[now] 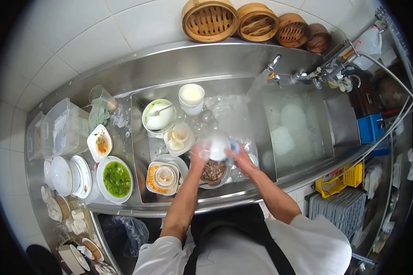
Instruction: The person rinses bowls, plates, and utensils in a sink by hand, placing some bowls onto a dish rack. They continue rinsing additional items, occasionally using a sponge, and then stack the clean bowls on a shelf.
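Over the left sink basin, my left hand (198,153) is closed at the left side of a white round dish (219,148), blurred by motion. My right hand (244,161) is closed around a bluish thing (234,146) against the dish's right side; its kind cannot be made out. Just below them sits a bowl of dark brown scraps (213,172). To the left are a square dish with orange bits and a small cup (164,177), a bowl with yellowish leftovers (179,138), a white bowl with a fork (159,114) and stacked white tubs (191,95).
Water runs from a tap (274,62) near the divider; the right basin (303,158) holds cloudy water and pale submerged things. On the left counter stand a bowl of green leaves in liquid (117,179), stacked plates (65,176) and clear plastic boxes (66,123). Bamboo steamers (210,20) line the back ledge.
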Tool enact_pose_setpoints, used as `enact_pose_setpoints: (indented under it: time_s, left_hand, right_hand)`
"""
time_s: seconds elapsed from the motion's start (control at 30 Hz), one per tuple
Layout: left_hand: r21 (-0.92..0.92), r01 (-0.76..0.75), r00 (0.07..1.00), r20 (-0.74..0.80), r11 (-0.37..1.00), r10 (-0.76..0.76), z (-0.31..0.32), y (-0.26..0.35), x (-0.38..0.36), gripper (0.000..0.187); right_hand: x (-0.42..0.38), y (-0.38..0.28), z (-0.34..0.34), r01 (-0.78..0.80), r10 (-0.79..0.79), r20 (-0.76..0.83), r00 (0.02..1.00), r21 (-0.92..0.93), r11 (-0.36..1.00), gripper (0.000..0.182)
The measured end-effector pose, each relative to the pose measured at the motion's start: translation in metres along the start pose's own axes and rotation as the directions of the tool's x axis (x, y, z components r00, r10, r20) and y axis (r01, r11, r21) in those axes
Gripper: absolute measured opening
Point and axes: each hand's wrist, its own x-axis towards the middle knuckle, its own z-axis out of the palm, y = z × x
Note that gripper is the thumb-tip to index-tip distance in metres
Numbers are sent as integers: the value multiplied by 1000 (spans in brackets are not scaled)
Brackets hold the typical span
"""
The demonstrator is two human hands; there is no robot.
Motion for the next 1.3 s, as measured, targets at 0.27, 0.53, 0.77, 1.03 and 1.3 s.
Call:
enact_pose_setpoints:
  time_s: [0.27, 0.53, 0.77, 1.03, 1.3]
  left_hand:
    - [331, 73, 930, 317, 941, -184, 128, 13, -38, 39]
    - [628, -35, 830, 451, 777, -327, 212, -25, -48, 23]
    - [567, -66, 846, 467, 821, -255, 210, -18, -36, 22]
    - [189, 114, 983, 124, 975, -139, 89, 68, -5, 24]
    - [-13, 297, 861, 435, 955, -262, -9, -54, 15, 36]
  right_hand:
    - [212, 92, -131, -231, -16, -286, 958, -802, 551, 56]
    - [141, -91, -94, 181, -148, -132, 980, 289, 940, 32]
    - [27, -4, -145, 66, 159, 157, 975, -882, 466, 41]
    - [36, 23, -46, 49, -272, -229, 935, -674, 737, 27]
    - [12, -58, 15, 610, -312, 604, 734, -787, -90, 20]
